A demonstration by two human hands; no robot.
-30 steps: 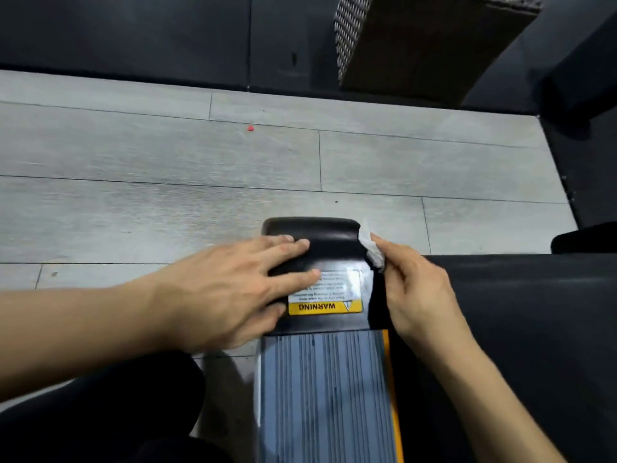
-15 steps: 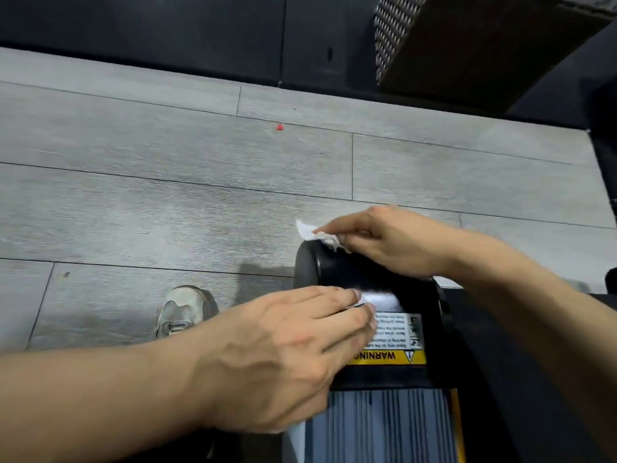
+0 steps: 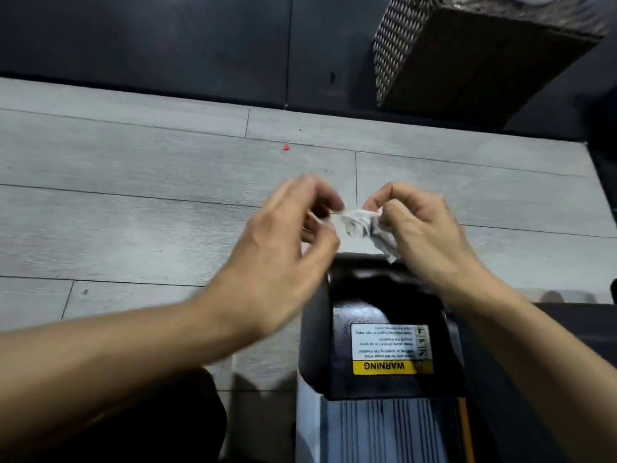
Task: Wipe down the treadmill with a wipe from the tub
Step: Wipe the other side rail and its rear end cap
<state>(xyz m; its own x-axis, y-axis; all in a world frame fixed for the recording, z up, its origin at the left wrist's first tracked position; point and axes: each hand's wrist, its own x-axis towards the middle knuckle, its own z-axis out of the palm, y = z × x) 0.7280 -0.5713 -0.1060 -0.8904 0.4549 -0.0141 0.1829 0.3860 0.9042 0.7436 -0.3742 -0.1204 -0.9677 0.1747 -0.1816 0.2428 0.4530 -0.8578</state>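
- Floor [image 3: 133, 212] of grey wood-look planks spreads beyond and below the fingers, running to a dark wall panel [image 3: 167, 45] at the far side.
- Treadmill end cap [image 3: 384, 312], glossy black, sits just under both hands on the near side; ribbed grey side rail [image 3: 384, 432] continues from it toward the viewer.
- Perforated metal box [image 3: 467, 55] hangs well beyond the right fingers, at the upper right.
- Left hand [image 3: 283, 262] is raised over the cap, motion-blurred; its fingers [image 3: 314, 192] are curled and the thumb reaches toward the wipe's left edge. Whether they actually pinch it I cannot tell.
- Right hand [image 3: 424, 235] has its fingers [image 3: 387, 195] curled round the wipe and grips it.
- Warning label [image 3: 392, 349], white with a yellow band, lies on the cap nearer the viewer than the fingers.
- Wipe [image 3: 364, 228], white and crumpled, is held between the two hands' fingertips, lifted just above the cap's far edge.
- Red speck [image 3: 286, 147] lies on the floor beyond the left fingers.
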